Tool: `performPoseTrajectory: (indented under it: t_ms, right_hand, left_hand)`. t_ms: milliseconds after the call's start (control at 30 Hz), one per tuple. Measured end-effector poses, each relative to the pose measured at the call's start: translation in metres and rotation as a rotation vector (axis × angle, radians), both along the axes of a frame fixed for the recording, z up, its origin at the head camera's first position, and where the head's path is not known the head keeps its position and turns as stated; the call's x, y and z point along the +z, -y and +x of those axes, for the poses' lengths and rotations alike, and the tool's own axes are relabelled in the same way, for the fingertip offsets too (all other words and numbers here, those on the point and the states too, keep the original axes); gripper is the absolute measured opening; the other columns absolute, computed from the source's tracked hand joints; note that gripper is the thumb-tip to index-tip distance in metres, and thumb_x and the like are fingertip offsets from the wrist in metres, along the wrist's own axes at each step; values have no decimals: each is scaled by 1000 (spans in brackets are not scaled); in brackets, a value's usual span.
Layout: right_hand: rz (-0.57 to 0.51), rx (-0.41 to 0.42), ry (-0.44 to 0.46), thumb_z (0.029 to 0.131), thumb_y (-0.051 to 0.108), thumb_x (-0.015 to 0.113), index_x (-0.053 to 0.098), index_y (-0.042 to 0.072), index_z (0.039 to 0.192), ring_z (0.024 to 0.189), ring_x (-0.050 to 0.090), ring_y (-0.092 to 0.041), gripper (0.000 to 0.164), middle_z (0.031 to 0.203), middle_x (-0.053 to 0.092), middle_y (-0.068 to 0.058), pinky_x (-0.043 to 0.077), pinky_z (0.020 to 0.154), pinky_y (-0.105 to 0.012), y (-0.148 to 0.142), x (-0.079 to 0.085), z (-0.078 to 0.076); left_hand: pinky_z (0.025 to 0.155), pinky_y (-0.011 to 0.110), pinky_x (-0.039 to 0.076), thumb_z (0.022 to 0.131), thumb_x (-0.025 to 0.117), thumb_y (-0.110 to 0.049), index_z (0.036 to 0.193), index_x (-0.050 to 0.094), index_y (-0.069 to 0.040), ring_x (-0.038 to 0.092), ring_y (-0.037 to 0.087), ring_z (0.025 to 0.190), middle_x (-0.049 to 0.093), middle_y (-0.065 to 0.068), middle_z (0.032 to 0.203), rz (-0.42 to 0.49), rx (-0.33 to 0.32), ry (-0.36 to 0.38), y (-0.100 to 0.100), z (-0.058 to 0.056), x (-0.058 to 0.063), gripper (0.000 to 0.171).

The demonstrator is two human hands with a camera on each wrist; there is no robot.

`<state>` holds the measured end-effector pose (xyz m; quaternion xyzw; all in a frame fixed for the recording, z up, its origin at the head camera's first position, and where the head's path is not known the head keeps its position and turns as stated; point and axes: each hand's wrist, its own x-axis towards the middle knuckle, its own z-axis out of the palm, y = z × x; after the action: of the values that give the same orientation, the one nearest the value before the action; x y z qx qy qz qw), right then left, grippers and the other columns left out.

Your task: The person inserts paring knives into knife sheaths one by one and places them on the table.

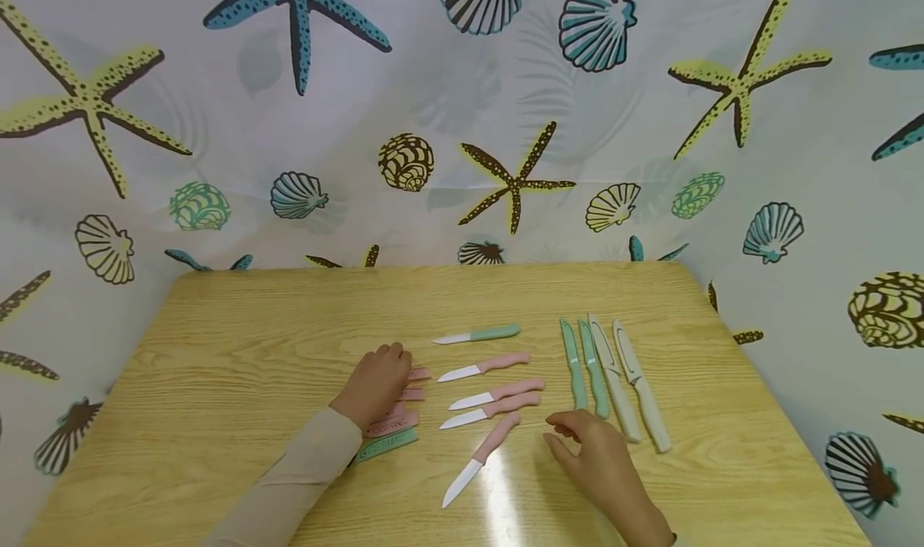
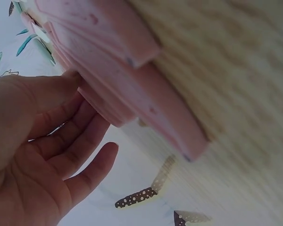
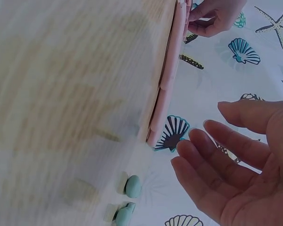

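Observation:
My left hand (image 1: 375,382) pinches a pink knife sheath (image 2: 101,101) between thumb and fingers, at the left of the table. Other pink sheaths (image 1: 393,424) lie beside and under that hand, partly hidden by it, with a green sheath (image 1: 387,444) nearest me. My right hand (image 1: 595,459) hovers over the table with relaxed fingers, holding nothing. Between the hands lie several bare white-bladed knives: pink-handled knives (image 1: 494,440) and a green-handled knife (image 1: 495,333) at the back, blades pointing left.
To the right, two green sheathed knives (image 1: 573,362) and two white sheathed knives (image 1: 642,386) lie side by side, just beyond my right hand. A curtain (image 1: 346,130) printed with shells and starfish surrounds the wooden table (image 1: 238,330).

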<state>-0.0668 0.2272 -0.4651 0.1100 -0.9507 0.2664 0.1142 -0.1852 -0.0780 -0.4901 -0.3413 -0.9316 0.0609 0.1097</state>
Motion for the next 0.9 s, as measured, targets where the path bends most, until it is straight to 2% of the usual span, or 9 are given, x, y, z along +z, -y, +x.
performPoseTrajectory:
  t_ms: [67, 167, 267, 333, 467, 533, 600, 767, 900]
  right_hand:
    - [6, 0, 7, 75, 10, 76, 69, 4, 92, 76, 60, -14, 19, 84, 64, -2, 51, 68, -28, 2, 0, 0]
    - [12, 9, 0, 75, 10, 76, 69, 5, 92, 77, 60, -14, 19, 85, 64, -2, 51, 69, -29, 4, 1, -1]
    - [2, 35, -43, 74, 8, 76, 69, 4, 91, 77, 60, -15, 19, 85, 64, -3, 52, 68, -29, 6, 2, -3]
    - [-3, 55, -81, 74, 6, 76, 68, 3, 90, 76, 61, -16, 18, 84, 64, -4, 52, 67, -29, 8, 2, -6]
    - [-1, 85, -124, 73, 4, 76, 68, 2, 90, 74, 61, -17, 19, 82, 64, -4, 52, 66, -28, 12, -1, -13]
    - [4, 86, -120, 74, 4, 75, 68, 2, 91, 74, 61, -17, 19, 82, 63, -4, 52, 66, -28, 15, -1, -17]
    - [7, 72, -106, 76, 5, 74, 68, 2, 95, 75, 60, -18, 21, 82, 63, -4, 51, 65, -28, 18, -1, -22]
    - [20, 41, -96, 78, 5, 72, 67, 0, 100, 78, 61, -21, 24, 86, 63, -8, 51, 63, -32, 24, 3, -38]
    - [26, 65, -118, 77, 2, 72, 66, -3, 97, 79, 61, -24, 21, 87, 63, -12, 52, 63, -34, 27, 3, -50]
  left_hand:
    - [61, 28, 51, 80, 71, -9, 97, 62, 0, 57, 20, 77, 58, 10, 91, 4, -7, 1, 2, 0, 0, 21]
    - [57, 27, 49, 79, 73, -10, 91, 60, -1, 56, 18, 71, 57, 8, 83, 19, -30, -40, 7, 0, -1, 20]
    - [56, 25, 49, 84, 69, -16, 88, 58, -2, 55, 16, 67, 55, 5, 77, 90, -49, -59, 10, 1, 2, 18]
    - [60, 26, 49, 89, 64, -19, 91, 59, -3, 56, 15, 71, 56, 4, 80, 187, -52, -3, 12, 3, 6, 17]
    - [73, 28, 48, 95, 55, -20, 101, 60, -6, 54, 14, 84, 57, 2, 92, 403, -44, 172, 14, 10, 14, 17]
    - [76, 28, 48, 94, 56, -20, 104, 60, -6, 53, 14, 87, 57, 1, 96, 454, -57, 200, 15, 14, 18, 17]
    - [77, 29, 48, 93, 57, -19, 105, 61, -6, 53, 15, 88, 57, 1, 97, 479, -97, 182, 16, 19, 21, 18]
    - [76, 27, 48, 89, 63, -16, 102, 61, -7, 54, 13, 86, 57, 1, 97, 501, -206, 83, 18, 28, 26, 17]
    - [71, 25, 47, 85, 68, -26, 102, 60, -9, 52, 11, 81, 56, -2, 94, 519, -265, 55, 19, 34, 28, 25]
